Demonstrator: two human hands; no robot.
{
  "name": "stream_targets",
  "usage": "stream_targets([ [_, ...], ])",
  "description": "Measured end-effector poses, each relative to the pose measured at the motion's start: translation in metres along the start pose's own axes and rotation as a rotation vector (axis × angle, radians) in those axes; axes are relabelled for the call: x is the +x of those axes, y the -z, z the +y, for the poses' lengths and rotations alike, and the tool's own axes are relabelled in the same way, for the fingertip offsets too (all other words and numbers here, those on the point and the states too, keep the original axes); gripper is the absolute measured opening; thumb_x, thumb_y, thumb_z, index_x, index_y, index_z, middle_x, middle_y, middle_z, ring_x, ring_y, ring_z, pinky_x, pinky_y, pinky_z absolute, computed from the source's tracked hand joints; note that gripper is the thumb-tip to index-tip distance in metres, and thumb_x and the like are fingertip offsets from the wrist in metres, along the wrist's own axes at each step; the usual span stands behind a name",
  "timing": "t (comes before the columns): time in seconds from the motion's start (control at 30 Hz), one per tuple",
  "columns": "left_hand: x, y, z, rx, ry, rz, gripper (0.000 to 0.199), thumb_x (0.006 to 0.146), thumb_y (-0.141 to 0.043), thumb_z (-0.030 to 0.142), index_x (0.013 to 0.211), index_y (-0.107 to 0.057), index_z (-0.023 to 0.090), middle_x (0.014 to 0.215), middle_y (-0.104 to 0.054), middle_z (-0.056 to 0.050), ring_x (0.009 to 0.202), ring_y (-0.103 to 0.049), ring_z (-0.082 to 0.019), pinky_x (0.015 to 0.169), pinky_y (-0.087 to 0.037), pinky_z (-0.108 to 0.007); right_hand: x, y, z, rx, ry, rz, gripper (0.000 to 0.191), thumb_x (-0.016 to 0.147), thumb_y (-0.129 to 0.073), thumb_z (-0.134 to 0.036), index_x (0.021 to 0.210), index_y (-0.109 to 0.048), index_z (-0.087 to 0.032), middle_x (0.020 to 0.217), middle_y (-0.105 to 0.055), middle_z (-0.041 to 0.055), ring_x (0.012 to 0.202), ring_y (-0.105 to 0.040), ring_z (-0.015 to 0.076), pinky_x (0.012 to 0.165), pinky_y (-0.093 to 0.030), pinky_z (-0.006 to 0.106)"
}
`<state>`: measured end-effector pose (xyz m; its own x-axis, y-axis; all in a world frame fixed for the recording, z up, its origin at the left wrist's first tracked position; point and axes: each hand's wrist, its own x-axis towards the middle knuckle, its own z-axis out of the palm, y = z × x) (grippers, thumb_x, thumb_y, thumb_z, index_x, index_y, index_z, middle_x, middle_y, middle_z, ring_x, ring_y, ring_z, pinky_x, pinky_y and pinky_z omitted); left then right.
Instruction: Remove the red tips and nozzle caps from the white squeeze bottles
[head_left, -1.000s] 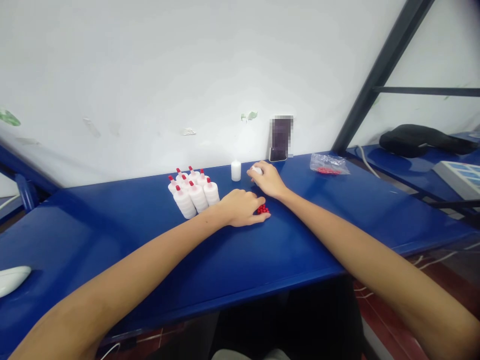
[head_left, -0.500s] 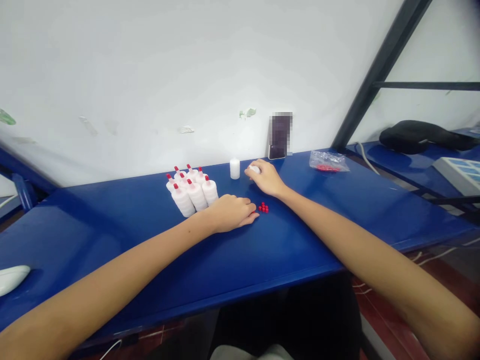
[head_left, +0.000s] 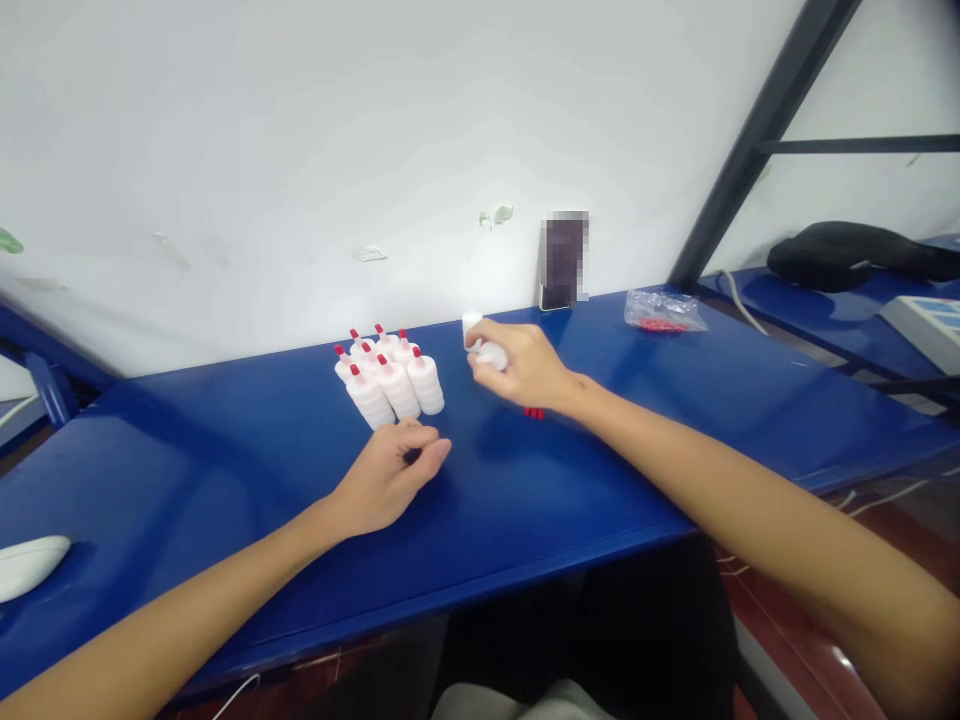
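Observation:
My right hand [head_left: 529, 365] is closed around a white bottle [head_left: 492, 355], tilted over the blue table. Just behind it stands another white bottle [head_left: 472, 321], partly covered by my fingers. Fingers curled, my left hand [head_left: 394, 470] is in front of a group of white bottles with red tips [head_left: 396, 385]; whether a small thing is between thumb and fingers is hidden. A few small red caps [head_left: 534, 412] show below my right hand, the others being covered by it.
A phone [head_left: 562, 260] leans on the wall behind. To its right lies a clear bag with red pieces [head_left: 664, 315]. A white mouse [head_left: 31, 567] is at the left edge of the blue table [head_left: 480, 560]. Dark metal bars [head_left: 750, 150] rise at the right.
My right hand has lifted the white bottle and brought it left and nearer. My left hand has moved left and nearer, away from the red caps, and its fingers have curled.

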<state>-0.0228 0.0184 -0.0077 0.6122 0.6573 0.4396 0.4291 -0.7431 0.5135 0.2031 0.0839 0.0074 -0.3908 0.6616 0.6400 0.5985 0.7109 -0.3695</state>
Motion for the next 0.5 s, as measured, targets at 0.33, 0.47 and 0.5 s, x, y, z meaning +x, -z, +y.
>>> stream_targets([
  [0.33, -0.003, 0.015, -0.022, 0.314, -0.273, 0.345, 0.041, 0.099, -0.046, 0.022, 0.058, -0.042, 0.018, 0.046, -0.037, 0.006, 0.042, -0.033, -0.006, 0.044, -0.027, -0.021, -0.015, -0.022, -0.064, 0.159, 0.003, -0.308, 0.017, 0.089, -0.056, -0.035, 0.079, -0.055, -0.021, 0.065, -0.054, -0.0037, 0.057, -0.044, 0.0101, 0.058, -0.025, 0.025],
  [0.47, -0.006, 0.014, -0.024, 0.313, -0.320, 0.299, 0.041, 0.100, -0.045, 0.024, 0.060, -0.040, 0.019, 0.048, -0.037, 0.006, 0.043, -0.029, -0.007, 0.044, -0.025, -0.022, -0.017, -0.023, -0.063, 0.149, -0.018, -0.393, 0.029, 0.086, -0.060, -0.041, 0.072, -0.044, -0.021, 0.063, -0.050, -0.0050, 0.056, -0.040, 0.0092, 0.056, -0.022, 0.025],
  [0.5, -0.006, 0.014, -0.025, 0.311, -0.332, 0.296, 0.041, 0.100, -0.045, 0.024, 0.060, -0.039, 0.019, 0.048, -0.036, 0.006, 0.044, -0.028, -0.007, 0.044, -0.025, -0.022, -0.017, -0.022, -0.062, 0.155, -0.003, -0.402, 0.030, 0.085, -0.061, -0.041, 0.073, -0.043, -0.021, 0.064, -0.050, -0.0051, 0.057, -0.040, 0.0093, 0.057, -0.023, 0.025],
])
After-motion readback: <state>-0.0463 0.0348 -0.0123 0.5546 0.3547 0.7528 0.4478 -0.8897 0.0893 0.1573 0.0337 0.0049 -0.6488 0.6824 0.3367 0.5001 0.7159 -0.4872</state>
